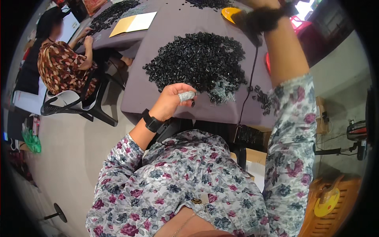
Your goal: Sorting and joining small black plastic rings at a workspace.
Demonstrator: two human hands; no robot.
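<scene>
My left hand (172,100) is at the near edge of the heap, fingers curled together, one finger wrapped in a pale silvery covering. A small black piece (193,104) shows at its fingertips. Before it spreads a large heap of small black pieces (195,59). Beside the fingers lies a clump of thin grey-white bits (223,91). My right arm reaches far forward, and my right hand (258,3) is cut off by the upper edge, its fingers hidden. Near it are a yellow rounded object (230,15) and a blurred dark thing around the wrist.
A grey cloth covers the table (134,98). A dark cable (248,93) runs down past a few loose black pieces (263,98). At left, a person (65,65) on a black chair (106,94) handles another black pile (112,15). An orange crate (335,225) stands at lower right.
</scene>
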